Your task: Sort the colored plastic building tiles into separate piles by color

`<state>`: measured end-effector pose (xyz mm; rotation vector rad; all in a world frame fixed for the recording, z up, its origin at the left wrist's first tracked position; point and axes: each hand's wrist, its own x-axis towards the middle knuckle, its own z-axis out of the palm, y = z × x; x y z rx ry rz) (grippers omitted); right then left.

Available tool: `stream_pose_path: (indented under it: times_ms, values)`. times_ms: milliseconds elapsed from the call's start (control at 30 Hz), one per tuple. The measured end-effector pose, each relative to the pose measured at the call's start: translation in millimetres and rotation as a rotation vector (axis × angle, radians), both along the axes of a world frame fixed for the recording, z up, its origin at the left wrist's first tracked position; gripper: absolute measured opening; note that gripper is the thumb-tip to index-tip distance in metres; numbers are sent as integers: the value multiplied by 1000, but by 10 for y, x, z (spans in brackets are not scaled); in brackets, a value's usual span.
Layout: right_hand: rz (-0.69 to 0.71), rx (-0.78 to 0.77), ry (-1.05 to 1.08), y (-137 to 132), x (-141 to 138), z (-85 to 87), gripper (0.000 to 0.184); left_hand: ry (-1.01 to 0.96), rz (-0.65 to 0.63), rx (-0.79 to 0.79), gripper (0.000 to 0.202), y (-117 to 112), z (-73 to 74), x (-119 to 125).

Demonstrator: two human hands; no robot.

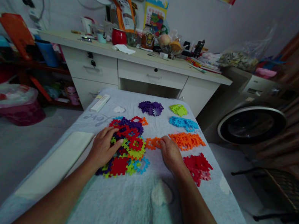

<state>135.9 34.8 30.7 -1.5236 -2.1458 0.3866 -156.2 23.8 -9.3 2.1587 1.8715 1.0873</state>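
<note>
At far left, a pink bin (pixel 12 103) stands on the floor. Next comes the bench (pixel 127 204), spread with a pale cloth; a long white strip (pixel 56 165) lies along its left side, and a small white box (pixel 100 103) sits near the far left corner.

The left forearm slants up and rightward from the lower edge. The left hand (pixel 102 148) rests palm down on the left side of the mixed pile (pixel 119 165), fingers reaching forward, thumb set wide of them and pointing right; whether anything is under the palm, I cannot tell. The pile's toothed pieces are red, purple, lime, blue and orange, overlapping one another. Beyond it lies the purple pile (pixel 151 107).

Just right of the mixed pile, an orange piece (pixel 152 142) lies under the fingertips of the right hand (pixel 170 152). Its fingers are drawn narrow on the piece's right end, back of the hand up, the forearm slanting in from the lower right.

Farther right, from far to near, are the lime pile (pixel 178 110), blue pile (pixel 183 124), orange pile (pixel 188 141) and red pile (pixel 198 167).
</note>
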Motion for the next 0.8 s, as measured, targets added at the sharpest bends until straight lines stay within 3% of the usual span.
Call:
stream_pose_path:
  times_ms: [133,333,400,633,800]
  values:
    - [-127,204,95,95,264,63,29,-10,-2,-2,45,-2,-1,1]
    - [-652,259,276,188,821,169,29,-13,-9,-6,47,8,3,5]
    - [-764,259,287,206,936,179,27,-9,-13,0,47,9,3,4]
    - [-842,234,266,274,1078,110,16,-15,-22,16,43,0,7,4]
    - [-878,246,242,316,1135,48,20,-20,-16,10,45,-1,25,13]
